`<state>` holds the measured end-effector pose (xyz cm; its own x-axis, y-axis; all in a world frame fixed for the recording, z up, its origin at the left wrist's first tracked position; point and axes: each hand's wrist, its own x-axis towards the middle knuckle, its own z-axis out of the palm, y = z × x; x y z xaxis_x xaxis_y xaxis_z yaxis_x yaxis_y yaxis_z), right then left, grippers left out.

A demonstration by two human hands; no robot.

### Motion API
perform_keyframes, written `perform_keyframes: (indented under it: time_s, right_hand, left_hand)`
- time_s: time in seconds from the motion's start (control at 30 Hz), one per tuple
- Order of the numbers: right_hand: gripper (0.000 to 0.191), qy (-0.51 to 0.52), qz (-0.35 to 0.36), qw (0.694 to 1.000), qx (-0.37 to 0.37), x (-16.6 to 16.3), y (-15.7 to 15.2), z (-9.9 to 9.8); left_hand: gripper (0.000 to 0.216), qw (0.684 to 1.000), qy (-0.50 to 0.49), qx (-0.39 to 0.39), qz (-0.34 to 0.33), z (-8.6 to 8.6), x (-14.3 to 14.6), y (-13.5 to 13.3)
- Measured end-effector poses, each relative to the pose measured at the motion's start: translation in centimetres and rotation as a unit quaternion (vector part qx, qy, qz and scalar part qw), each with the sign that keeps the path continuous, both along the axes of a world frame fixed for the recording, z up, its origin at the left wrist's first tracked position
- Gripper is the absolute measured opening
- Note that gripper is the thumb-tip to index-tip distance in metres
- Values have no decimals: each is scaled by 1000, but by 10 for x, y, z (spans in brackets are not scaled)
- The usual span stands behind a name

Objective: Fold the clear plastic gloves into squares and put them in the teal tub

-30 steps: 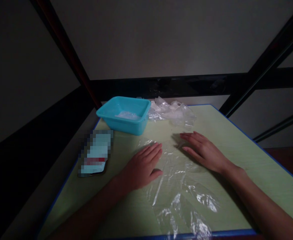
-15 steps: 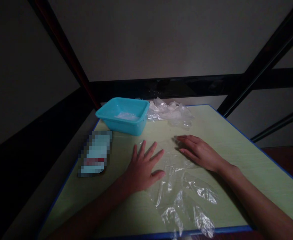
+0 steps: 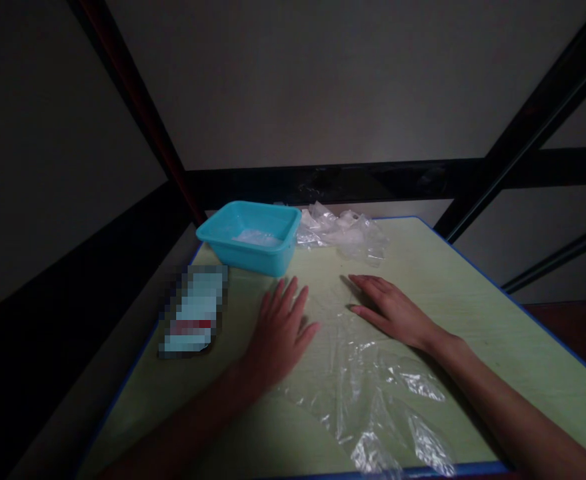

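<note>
Both flat and spread on the sheet mid-tabletop: left hand slid toward ten o'clock since a second ago, right hand barely moved, plastic smoothing wider; tub at eleven.

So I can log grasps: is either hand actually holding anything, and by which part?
Nothing is gripped. Left hand and right hand lie flat, palms down, on the clear plastic sheet.

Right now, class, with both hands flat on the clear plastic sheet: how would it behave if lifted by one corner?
The plastic sheet is crinkled and see-through, so probably very light and floppy. Its shiny surface suggests it could slide easily on the smooth table.
</note>
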<state>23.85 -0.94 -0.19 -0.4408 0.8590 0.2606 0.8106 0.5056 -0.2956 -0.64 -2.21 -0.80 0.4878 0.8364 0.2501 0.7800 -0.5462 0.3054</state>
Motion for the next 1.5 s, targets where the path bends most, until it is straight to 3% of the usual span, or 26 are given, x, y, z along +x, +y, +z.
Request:
perform_keyframes:
  time_s: [0.2,0.33,0.43,0.67,0.8,0.93,1.07,1.23,1.37,1.5]
  right_hand:
    - [49,33,16,999,-17,-1,1,-1]
    - [44,104,10,994,-26,-5,1,-2]
    - [42,154,19,987,-28,-6,2,-4]
    - [46,206,24,978,-40,-6,2,-4]
    - [50,213,-2,975,-66,-3,1,-4]
    - [57,221,4,969,-108,-1,3,-3]
    - [71,274,43,941,-194,1,16,1]
    - [73,334,70,874,-347,-4,37,16]
    - [64,281,72,871,-397,-6,44,31]
    - [66,240,166,849,-441,-1,38,39]
  left_hand:
    - [38,992,-114,-54,24,-3,-21,39]
    - [40,983,-111,-137,54,5,-18,42]
    - [28,969,-125,-202,67,11,-16,42]
    - [15,949,-203,-241,31,18,-18,42]
    - [13,906,-302,-296,9,26,-13,38]
    - [24,864,-378,-333,-11,34,-8,33]
    - [26,858,-397,-323,-41,41,-6,32]
    - [27,867,-397,-294,-65,50,-2,37]
    - [22,898,-371,-235,-31,60,1,41]
    - [21,904,-374,-205,-25,67,3,46]
